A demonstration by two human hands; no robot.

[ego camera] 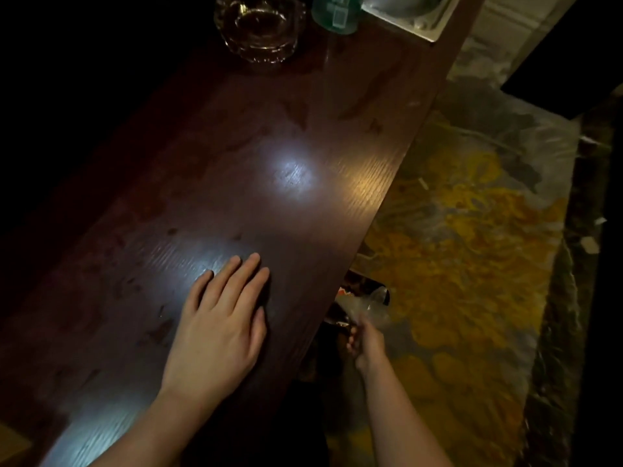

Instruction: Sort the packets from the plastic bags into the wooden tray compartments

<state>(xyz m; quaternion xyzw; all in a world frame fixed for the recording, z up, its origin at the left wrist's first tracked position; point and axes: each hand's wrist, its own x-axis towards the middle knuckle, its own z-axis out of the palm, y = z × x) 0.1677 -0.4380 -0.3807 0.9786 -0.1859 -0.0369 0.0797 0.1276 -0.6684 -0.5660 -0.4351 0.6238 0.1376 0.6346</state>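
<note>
My left hand (222, 318) lies flat, palm down, on the dark wooden table (236, 146), fingers together and holding nothing. My right hand (365, 342) is below the table's right edge, closed on the neck of a clear plastic bag (371, 303). The bag hangs low beside the table, and something red and white shows inside it near the edge. The rest of the bag's contents are dark and hidden under the tabletop. No wooden tray is in view.
A glass ashtray (259, 26) and a green bottle (335, 11) stand at the table's far end, beside a metal tray (428, 26). A yellow and grey patterned carpet (472, 247) covers the floor on the right. The left side is in darkness.
</note>
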